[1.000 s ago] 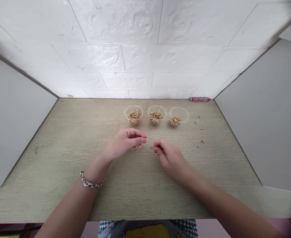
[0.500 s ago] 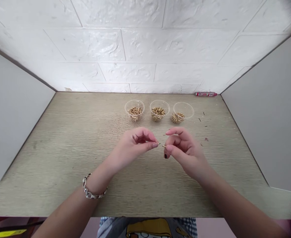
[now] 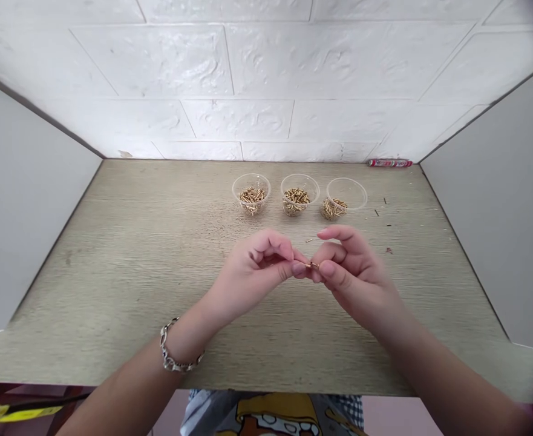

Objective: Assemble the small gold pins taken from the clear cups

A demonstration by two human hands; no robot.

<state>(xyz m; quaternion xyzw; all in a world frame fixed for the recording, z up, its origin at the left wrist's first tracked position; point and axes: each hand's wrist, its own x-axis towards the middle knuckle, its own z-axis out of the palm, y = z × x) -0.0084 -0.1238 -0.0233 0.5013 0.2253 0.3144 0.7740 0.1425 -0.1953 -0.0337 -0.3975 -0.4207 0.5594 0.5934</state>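
From far away, I see the gap has just closed. My left hand (image 3: 252, 272) pinches one gold pin (image 3: 308, 265), my right hand (image 3: 359, 281) pinches a second pin (image 3: 316, 266). They seem to touch now, tip to tip, near the middle cup (image 3: 300, 182).

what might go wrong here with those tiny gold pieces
The gold pieces pinched in the left hand and right hand are tiny and could slip out. The loose piece on the table might get brushed away. The open right cup could spill if knocked.
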